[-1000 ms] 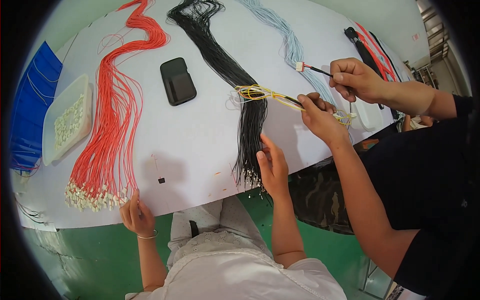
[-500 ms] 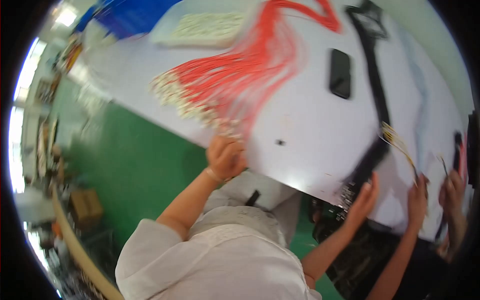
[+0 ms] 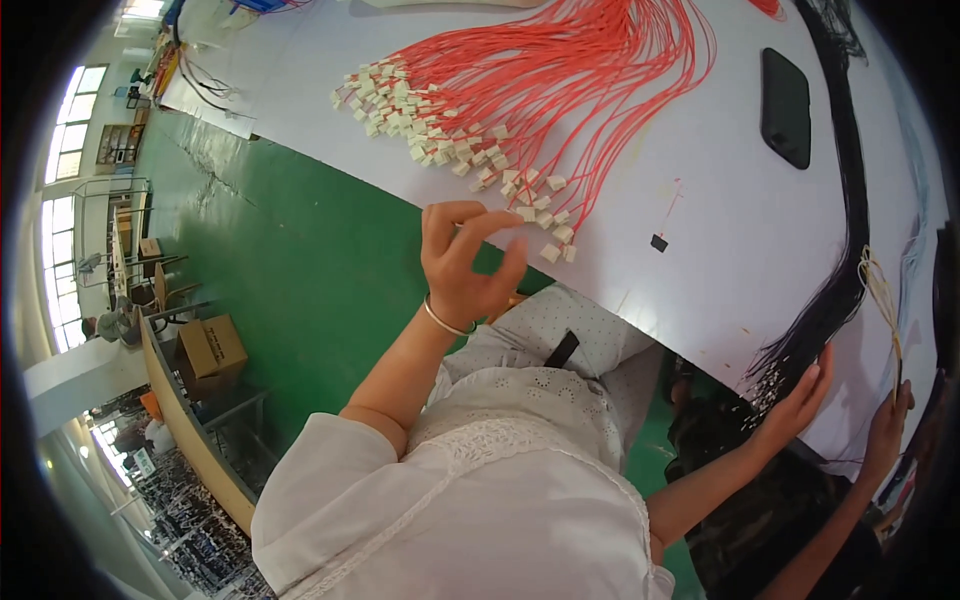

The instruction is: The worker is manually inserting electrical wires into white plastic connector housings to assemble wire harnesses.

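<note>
Left hand (image 3: 462,272): released, curled beside white connectors (image 3: 436,150), twelve o'clock.
Red wires (image 3: 610,60): one o'clock; fanned, we judge, keeping ends separate.
Right hand (image 3: 793,402): unclenched beside black wires (image 3: 828,312), three o'clock, perhaps steadying.

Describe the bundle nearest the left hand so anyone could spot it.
On the white table, look just beyond the left hand. There the wire bundle fans out, tipped with blocky cream connectors. Its red colour separates it from the black bundle beside the right hand.

Red wires (image 3: 560,75); cream connectors (image 3: 441,153); black wires (image 3: 851,190); green floor (image 3: 300,270); dotted whitish trousers (image 3: 605,322)
</note>
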`<state>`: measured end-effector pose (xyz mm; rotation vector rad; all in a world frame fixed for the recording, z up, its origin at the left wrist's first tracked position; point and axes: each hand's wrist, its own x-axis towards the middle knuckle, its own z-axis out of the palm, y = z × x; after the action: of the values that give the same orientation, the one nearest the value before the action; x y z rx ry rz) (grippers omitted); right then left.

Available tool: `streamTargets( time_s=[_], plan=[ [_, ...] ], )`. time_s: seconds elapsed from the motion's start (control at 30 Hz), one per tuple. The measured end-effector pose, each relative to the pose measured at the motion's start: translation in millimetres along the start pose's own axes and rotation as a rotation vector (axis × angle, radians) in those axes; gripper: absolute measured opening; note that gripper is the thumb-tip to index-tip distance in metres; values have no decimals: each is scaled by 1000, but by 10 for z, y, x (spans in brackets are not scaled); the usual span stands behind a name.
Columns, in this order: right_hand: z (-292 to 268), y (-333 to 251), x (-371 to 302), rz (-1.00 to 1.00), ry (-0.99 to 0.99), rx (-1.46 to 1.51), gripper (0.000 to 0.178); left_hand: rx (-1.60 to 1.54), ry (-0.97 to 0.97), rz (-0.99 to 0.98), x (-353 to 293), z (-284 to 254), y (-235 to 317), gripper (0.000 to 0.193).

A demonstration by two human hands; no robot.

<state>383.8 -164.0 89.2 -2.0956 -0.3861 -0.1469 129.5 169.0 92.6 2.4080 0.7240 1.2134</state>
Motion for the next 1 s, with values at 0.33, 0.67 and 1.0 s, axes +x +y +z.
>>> streamTargets(
  time_s=[0.33,0.67,1.0],
  plan=[
    [104,-70,1,-2,-35,47,40,186,-140,75,-139,20,217,30],
    [95,19,14,1,-28,78,39,-102,-107,372,-491,186,118,22],
    [103,5,-8,0,-1,64,39,191,-221,9,-238,171,519,28]
  ],
)
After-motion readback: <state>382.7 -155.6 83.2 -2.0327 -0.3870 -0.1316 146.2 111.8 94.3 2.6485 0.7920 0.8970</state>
